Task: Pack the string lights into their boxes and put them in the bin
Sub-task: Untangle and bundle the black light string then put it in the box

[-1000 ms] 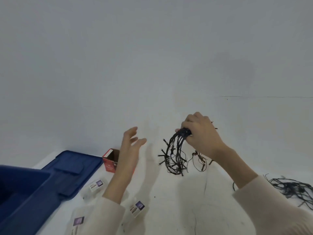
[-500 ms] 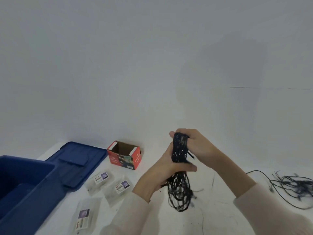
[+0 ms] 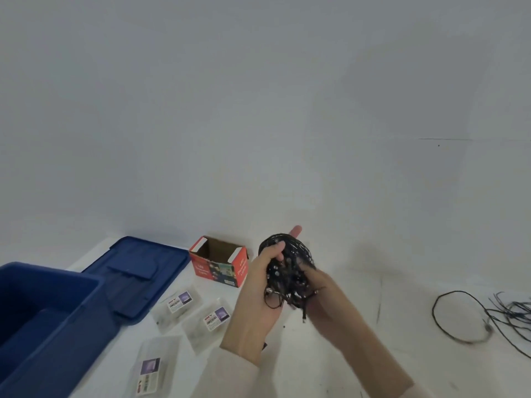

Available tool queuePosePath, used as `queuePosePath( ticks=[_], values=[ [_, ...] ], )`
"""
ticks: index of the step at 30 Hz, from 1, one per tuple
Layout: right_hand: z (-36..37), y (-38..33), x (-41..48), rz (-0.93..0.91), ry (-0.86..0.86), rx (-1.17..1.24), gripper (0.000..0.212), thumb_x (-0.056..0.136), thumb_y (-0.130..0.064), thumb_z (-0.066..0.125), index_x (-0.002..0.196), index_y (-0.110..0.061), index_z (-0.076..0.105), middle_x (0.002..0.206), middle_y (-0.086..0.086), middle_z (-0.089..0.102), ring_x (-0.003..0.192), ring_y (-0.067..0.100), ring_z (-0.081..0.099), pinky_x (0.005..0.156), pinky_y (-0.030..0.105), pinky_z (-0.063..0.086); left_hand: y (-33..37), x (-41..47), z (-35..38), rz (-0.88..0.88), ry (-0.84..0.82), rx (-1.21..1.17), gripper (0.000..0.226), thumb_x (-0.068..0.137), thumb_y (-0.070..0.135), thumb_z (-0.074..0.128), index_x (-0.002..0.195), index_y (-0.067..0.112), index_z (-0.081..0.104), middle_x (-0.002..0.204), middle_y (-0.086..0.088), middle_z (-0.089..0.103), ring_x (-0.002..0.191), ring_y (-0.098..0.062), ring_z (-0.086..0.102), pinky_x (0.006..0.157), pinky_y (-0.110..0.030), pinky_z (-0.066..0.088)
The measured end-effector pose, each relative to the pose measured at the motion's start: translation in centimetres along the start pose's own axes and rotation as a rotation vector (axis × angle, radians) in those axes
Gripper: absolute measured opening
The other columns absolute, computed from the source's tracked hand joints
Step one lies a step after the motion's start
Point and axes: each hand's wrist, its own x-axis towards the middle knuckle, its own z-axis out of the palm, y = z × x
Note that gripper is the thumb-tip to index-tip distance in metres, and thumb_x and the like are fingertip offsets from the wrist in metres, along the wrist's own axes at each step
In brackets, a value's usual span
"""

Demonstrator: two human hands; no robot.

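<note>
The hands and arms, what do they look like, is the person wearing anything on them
Both are bare hands, no gloves, rings or watch visible. The left hand and right hand each emerge from a long, loose cream sleeve; the left sleeve and right sleeve end at the wrist. The fabric looks soft and plain, with no markings.

Cardboard box (printed, glossy); bin plastic.
</note>
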Motion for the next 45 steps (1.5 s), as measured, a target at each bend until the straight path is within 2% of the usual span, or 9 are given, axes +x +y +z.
queuePosePath(
  ticks=[2,6,10,18,28,32,36,41,45],
  values=[
    [2.0,1.7,0.2,-0.012,0.027,0.024,0.037,0.086,-0.033,0.054,0.118,-0.017,0.063,0.115,0.004,0.070,0.110,0.020,0.063,0.093,0.037,0.046,-0.1,0.7,-0.3,0.041,0.041,-0.134,0.017,0.077,0.019,0.056,0.085,0.007,0.066,0.104,-0.009,0.071,0.082,-0.015,0.070,0.076,-0.027,0.053],
    [3.6,2.9,1.1,-0.055,-0.050,-0.144,0.029,0.085,-0.035,0.064,0.113,-0.027,0.064,0.107,-0.003,0.071,0.096,0.012,0.062,0.083,0.029,0.048,1.7,2.4,-2.5,0.259,0.193,-0.314,0.030,0.085,0.018,0.049,0.056,0.014,0.059,0.059,0.002,0.060,0.059,-0.010,0.065,0.089,-0.032,0.049],
    [3.2,3.3,3.0,-0.013,-0.197,-0.434,0.038,0.087,-0.029,0.063,0.124,-0.036,0.056,0.106,-0.008,0.061,0.097,0.010,0.059,0.085,0.020,0.045,6.0,4.0,-6.2,0.346,0.201,-0.465,0.041,0.088,0.016,0.044,0.048,0.015,0.053,0.053,0.006,0.051,0.044,-0.006,0.052,0.054,-0.016,0.052],
    [4.4,5.5,12.0,-0.337,-0.222,-1.722,0.037,0.094,-0.014,0.043,0.131,-0.014,0.048,0.130,0.008,0.048,0.118,0.030,0.047,0.087,0.040,0.045,7.9,5.8,-9.4,0.264,0.314,-0.328,0.033,0.092,0.019,0.040,0.059,0.018,0.039,0.049,0.008,0.042,0.037,-0.004,0.036,0.040,-0.012,0.034],
    [-6.9,-0.7,3.4,-0.271,-0.189,-1.760,0.012,0.088,-0.014,0.050,0.088,-0.018,0.062,0.104,-0.003,0.057,0.087,0.014,0.052,0.066,0.017,0.036,3.1,7.4,-4.5,0.212,0.335,-0.072,0.030,0.093,0.011,0.042,0.063,0.016,0.041,0.050,0.005,0.046,0.037,-0.007,0.038,0.038,-0.016,0.034],
    [-10.6,-1.8,-1.1,-0.209,-0.163,-1.747,0.014,0.086,-0.018,0.053,0.091,-0.021,0.066,0.106,-0.009,0.060,0.089,0.010,0.055,0.074,0.016,0.042,-4.0,7.4,-0.8,0.178,0.194,0.543,0.020,0.088,0.005,0.052,0.070,0.015,0.053,0.062,0.000,0.053,0.054,-0.015,0.049,0.057,-0.024,0.044],
    [-12.4,-2.4,-3.5,-0.155,-0.098,-1.692,0.018,0.085,-0.019,0.052,0.096,-0.019,0.066,0.103,-0.009,0.059,0.096,0.013,0.057,0.084,0.024,0.045,-8.8,6.5,-0.3,0.186,-0.409,1.412,0.016,0.091,0.023,0.053,0.081,0.013,0.046,0.076,0.004,0.051,0.066,-0.008,0.047,0.065,-0.021,0.040],
    [-12.6,-2.8,-4.3,-0.141,-0.134,-1.627,0.028,0.083,-0.010,0.050,0.104,-0.016,0.067,0.107,-0.007,0.060,0.100,0.012,0.053,0.088,0.023,0.041,-7.9,6.1,-1.2,0.253,-0.684,1.754,0.019,0.097,0.030,0.041,0.088,0.015,0.035,0.092,0.006,0.034,0.072,-0.010,0.037,0.068,-0.020,0.029],
    [-12.7,-3.0,-4.4,-0.150,-0.153,-1.499,0.045,0.079,0.000,0.046,0.112,-0.021,0.069,0.118,-0.023,0.059,0.110,0.006,0.054,0.096,0.021,0.040,-6.7,6.0,-1.9,-0.026,-0.735,1.846,0.015,0.097,0.024,0.038,0.097,0.011,0.045,0.099,0.003,0.040,0.083,-0.017,0.048,0.075,-0.028,0.039]
  ],
)
